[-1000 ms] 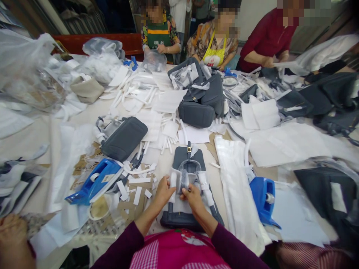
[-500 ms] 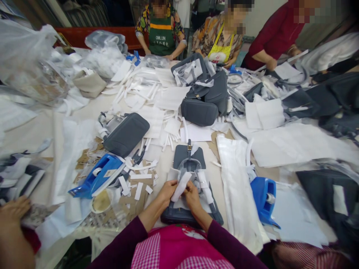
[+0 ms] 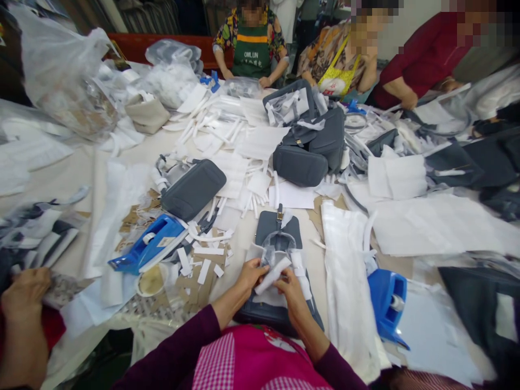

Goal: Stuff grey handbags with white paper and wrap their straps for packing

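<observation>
A dark grey bag (image 3: 268,314) lies in front of me, its flap (image 3: 278,225) with a buckled strap pointing away from me. On top of it, a white foam-like strip (image 3: 274,275) slants between my hands. My left hand (image 3: 251,275) is pinched at the strip's left side, over clear plastic wrap. At the right side of the strip, my right hand (image 3: 289,287) has its fingertips on it, bent and close together. White wrapping (image 3: 301,271) covers a strap at the bag's right.
Blue tape dispensers (image 3: 152,244) (image 3: 388,303) lie left and right. Behind are more grey bags (image 3: 195,189) and white padding sheets (image 3: 262,142). Another person's hand (image 3: 28,290) is at the far left; several people work across the table.
The view has shifted, so the scene sits further right. The white strip has tilted flatter, and my right hand has moved right and turned, its fingers now over the strip.
</observation>
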### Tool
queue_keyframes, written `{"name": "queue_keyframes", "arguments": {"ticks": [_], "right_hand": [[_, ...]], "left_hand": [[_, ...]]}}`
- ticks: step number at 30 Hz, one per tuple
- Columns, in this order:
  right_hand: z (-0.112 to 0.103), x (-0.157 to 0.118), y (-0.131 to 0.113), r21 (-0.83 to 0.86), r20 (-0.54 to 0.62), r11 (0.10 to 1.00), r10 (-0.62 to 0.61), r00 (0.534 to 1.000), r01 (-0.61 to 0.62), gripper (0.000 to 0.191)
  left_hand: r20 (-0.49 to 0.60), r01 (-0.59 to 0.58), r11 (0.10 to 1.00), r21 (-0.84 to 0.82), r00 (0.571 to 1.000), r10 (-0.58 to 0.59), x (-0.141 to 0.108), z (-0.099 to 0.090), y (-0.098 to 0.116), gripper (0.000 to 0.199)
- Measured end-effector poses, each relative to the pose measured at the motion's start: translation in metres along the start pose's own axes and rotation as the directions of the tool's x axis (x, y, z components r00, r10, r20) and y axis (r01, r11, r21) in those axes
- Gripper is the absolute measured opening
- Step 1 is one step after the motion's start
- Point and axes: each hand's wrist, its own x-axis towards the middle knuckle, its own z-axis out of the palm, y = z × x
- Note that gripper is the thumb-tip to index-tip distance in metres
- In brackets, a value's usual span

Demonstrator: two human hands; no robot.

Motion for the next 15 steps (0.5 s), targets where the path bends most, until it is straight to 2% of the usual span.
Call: {"name": "queue_keyframes", "arguments": {"ticks": [3, 6, 11, 15], "right_hand": [[0.002, -0.004, -0.01, 0.181, 0.071, 0.982, 0.039, 0.997, -0.051, 0.033], [0.006, -0.005, -0.009, 0.249, 0.094, 0.966, 0.05, 0.994, -0.072, 0.024], [0.013, 0.001, 0.0, 0.269, 0.103, 0.963, -0.003, 0.995, -0.025, 0.033], [0.013, 0.01, 0.006, 0.305, 0.164, 0.951, -0.007, 0.986, -0.044, 0.034]], "left_hand": [[0.059, -0.059, 0.998, -0.037, 0.996, 0.061, 0.003, -0.001, -0.003, 0.03], [0.138, -0.097, 0.994, -0.055, 0.985, 0.103, 0.006, -0.003, -0.006, 0.032], [0.184, 0.003, 0.998, -0.056, 0.983, 0.008, 0.007, -0.007, -0.007, 0.044], [0.155, 0.028, 0.989, -0.144, 0.988, -0.005, 0.001, -0.014, -0.008, 0.037]]}}
